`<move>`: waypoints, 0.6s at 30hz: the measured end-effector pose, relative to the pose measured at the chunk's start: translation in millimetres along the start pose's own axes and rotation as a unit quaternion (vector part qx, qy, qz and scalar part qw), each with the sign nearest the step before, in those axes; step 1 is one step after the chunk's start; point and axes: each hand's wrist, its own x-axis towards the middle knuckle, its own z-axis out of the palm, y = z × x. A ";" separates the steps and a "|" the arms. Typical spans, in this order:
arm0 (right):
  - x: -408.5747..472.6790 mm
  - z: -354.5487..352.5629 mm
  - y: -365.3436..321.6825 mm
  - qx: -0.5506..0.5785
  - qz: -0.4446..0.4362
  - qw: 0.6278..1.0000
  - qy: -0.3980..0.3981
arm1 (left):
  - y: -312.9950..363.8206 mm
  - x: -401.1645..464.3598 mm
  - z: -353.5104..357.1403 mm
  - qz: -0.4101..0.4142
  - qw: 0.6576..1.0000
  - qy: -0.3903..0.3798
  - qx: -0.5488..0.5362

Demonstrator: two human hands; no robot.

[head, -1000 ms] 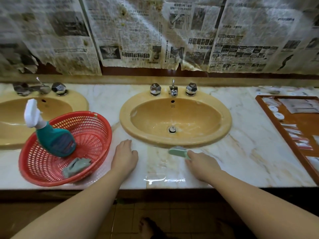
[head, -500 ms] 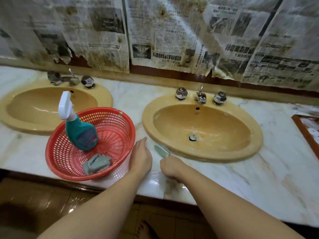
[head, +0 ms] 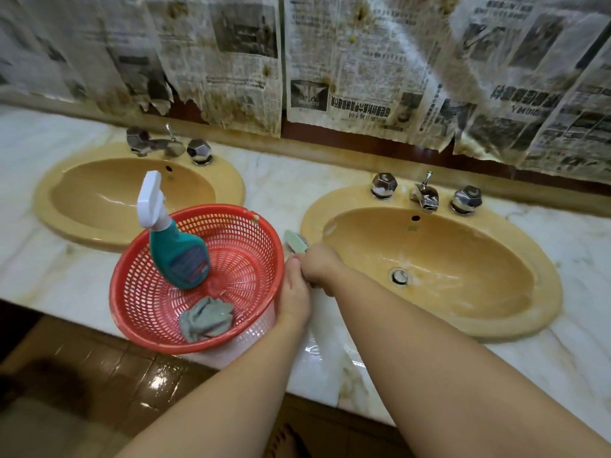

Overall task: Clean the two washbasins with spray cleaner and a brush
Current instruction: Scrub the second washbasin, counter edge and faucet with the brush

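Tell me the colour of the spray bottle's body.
Teal, with a white trigger head; the spray bottle shows clearly in the head view.

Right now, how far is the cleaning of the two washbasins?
Done: I cannot tell if either basin is finished; the right basin shows wet streaks near its drain.
In hand: the right hand holds the brush between that basin and the red basket; the left hand rests beside the basket.
Left: the spray cleaner stands in the basket; the left basin looks untouched.

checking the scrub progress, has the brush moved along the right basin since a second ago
Yes. The brush in the right hand went from the front rim of the right basin, below the drain, leftward to its left edge, beside the red basket.
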 end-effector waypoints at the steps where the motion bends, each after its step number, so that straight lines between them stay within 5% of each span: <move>1: -2.4 -0.3 2.5 -0.006 0.001 1.000 -0.001 | -5.6 2.7 2.4 -0.008 1.000 -0.004 -0.022; 6: -31.7 6.8 53.3 0.019 0.019 1.000 0.001 | -12.0 3.9 2.1 -0.062 0.998 -0.005 0.018; 13: -58.4 -29.2 61.8 0.236 0.058 0.969 0.051 | 3.3 11.3 17.8 -0.025 0.991 -0.020 0.128; 18: -43.7 -58.5 72.7 0.197 0.078 0.973 0.087 | 28.7 25.8 47.7 -0.052 0.978 -0.024 0.203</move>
